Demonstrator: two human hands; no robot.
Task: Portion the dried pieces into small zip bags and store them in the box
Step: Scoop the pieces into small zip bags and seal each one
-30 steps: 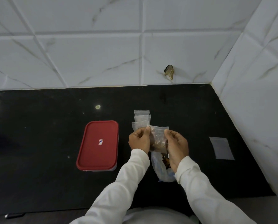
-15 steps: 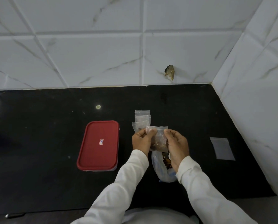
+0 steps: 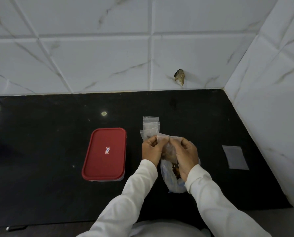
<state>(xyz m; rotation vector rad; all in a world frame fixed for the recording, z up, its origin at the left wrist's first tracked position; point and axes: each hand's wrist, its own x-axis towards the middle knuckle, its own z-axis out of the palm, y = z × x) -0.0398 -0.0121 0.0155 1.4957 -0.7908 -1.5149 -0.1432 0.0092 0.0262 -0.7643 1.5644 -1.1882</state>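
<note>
While the small zip bag [image 3: 169,149] was held above the black counter [image 3: 40,151], both hands pinched its top edge. The left hand [image 3: 151,149] gripped the left part of the edge between curled fingers and thumb. The right hand [image 3: 185,154] gripped the right part in the same manner, and the fingertips of the two hands nearly met. Brown dried pieces showed through the bag's clear wall.

A larger clear bag [image 3: 172,183] holding more dried pieces lay on the counter, directly below the right hand and partly covered by it. A stack of empty zip bags [image 3: 150,124] lay just beyond the hands. The box [image 3: 105,153], closed with a red lid, sat near the left hand. One flat empty bag [image 3: 235,157] lay well apart at the right, near the tiled wall [image 3: 91,57].
</note>
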